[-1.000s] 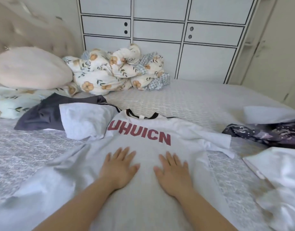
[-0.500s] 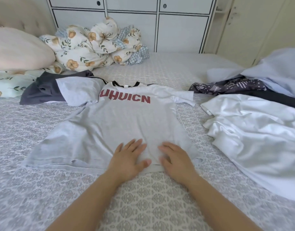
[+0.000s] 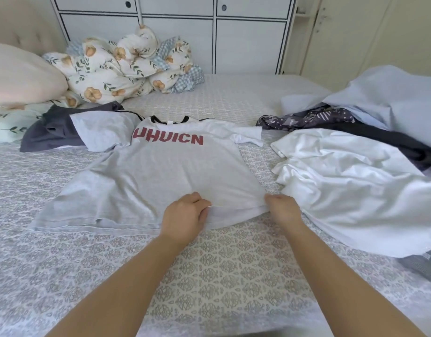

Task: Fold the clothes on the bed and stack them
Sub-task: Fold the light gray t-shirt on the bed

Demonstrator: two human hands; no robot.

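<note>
A light grey T-shirt (image 3: 161,171) with red letters lies spread face up on the patterned bed (image 3: 221,268), its left half folded over and its collar pointing away from me. My left hand (image 3: 185,215) pinches the bottom hem near its middle. My right hand (image 3: 281,207) grips the hem at the shirt's right corner. The hem between the two hands is bunched and slightly lifted. A white garment (image 3: 350,190) lies crumpled to the right, touching my right hand's side.
A dark grey garment (image 3: 51,132) lies at the left behind the shirt. Dark patterned cloth (image 3: 306,120) and light blue fabric (image 3: 392,98) pile at the right. A floral duvet (image 3: 117,69) and pillow (image 3: 19,76) sit by the headboard. White cabinets (image 3: 209,32) stand behind.
Both hands slid down the shirt from flat on its chest to the bottom hem, then curled and took hold of the hem. The right hand moved out to the right corner.
</note>
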